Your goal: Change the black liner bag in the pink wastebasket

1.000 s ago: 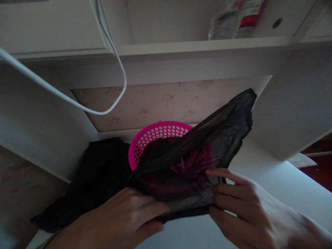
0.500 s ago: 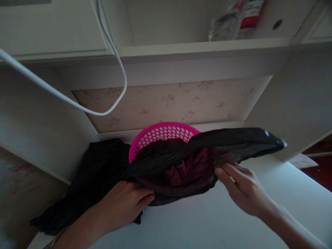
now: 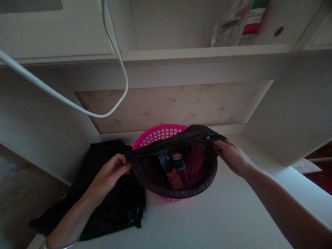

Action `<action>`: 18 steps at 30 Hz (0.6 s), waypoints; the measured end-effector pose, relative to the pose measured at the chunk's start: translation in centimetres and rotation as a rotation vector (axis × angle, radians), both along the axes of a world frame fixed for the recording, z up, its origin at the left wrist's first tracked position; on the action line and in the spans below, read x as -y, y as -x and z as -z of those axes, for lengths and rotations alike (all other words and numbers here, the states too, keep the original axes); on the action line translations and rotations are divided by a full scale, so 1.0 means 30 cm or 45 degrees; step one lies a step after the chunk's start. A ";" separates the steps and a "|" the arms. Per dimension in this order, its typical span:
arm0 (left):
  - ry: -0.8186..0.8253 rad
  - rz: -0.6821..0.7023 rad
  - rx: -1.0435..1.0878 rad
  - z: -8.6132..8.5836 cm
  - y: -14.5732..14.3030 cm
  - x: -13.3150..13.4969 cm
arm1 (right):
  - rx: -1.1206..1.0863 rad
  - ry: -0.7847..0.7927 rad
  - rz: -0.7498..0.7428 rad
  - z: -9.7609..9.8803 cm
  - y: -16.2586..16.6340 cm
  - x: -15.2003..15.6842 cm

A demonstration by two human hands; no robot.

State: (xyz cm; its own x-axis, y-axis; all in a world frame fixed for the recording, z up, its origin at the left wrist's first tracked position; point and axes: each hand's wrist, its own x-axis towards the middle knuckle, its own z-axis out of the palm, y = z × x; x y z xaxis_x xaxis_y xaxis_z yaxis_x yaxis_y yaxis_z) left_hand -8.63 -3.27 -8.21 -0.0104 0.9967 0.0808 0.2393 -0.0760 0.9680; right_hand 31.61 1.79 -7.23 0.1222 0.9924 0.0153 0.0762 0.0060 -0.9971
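Since the prev. frame your hands have spread apart and the bag mouth is now stretched open over the basket. Your L hand (image 3: 114, 171) pinches the bag (image 3: 153, 174) rim at its left end; your R hand (image 3: 230, 155) grips the right end, approx. level. The rim's long axis runs left-right between them, across the pink basket (image 3: 155, 133). Bottles (image 3: 173, 169) stand inside.

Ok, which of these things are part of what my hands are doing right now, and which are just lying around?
In hand:
- black bag, its rim gripped by the left hand and the right hand
- pink basket it lines
- bottles inside

Lying about:
- dark bags beside the basket
- white cable
- packets on the shelf
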 end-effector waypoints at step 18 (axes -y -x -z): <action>-0.021 -0.297 0.351 0.040 -0.069 -0.251 | 0.061 0.173 -0.411 -0.061 0.089 -0.236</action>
